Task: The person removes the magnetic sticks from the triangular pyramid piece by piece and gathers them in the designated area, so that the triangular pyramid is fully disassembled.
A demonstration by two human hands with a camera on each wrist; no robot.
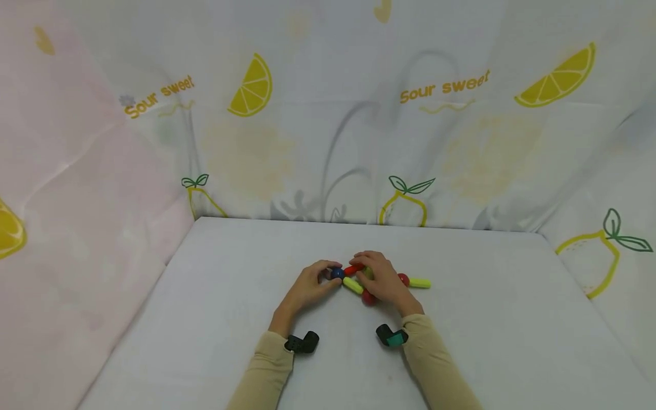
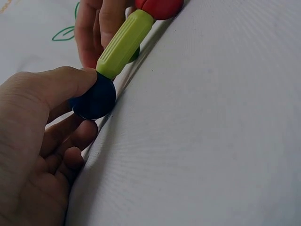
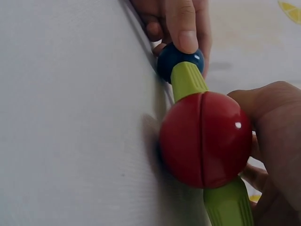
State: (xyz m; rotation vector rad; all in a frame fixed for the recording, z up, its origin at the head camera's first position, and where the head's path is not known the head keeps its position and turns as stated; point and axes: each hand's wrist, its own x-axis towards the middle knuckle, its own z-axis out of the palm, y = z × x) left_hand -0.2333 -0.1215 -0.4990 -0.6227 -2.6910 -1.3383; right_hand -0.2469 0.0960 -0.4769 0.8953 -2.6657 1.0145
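Linked toy balls and ribbed rods lie on the white table. My left hand (image 1: 311, 283) pinches a dark blue ball (image 2: 96, 98), thumb on top where a yellow-green rod (image 2: 124, 44) enters it. That rod runs to a red ball (image 3: 205, 140). From the blue ball a red rod (image 1: 353, 269) also leads under the curled fingers of my right hand (image 1: 383, 279), which grip around its far end and hide much of the middle. Part of a green piece (image 2: 135, 54) shows behind the yellow-green rod. Another yellow-green rod (image 3: 228, 207) leaves the red ball on the near side.
Right of my right hand, a second red ball (image 1: 404, 279) carries a yellow-green rod (image 1: 420, 283) pointing right. The white table (image 1: 205, 319) ends at a lemon-print cloth (image 1: 318, 142) behind. Dark wrist cameras (image 1: 307, 342) sit on both wrists.
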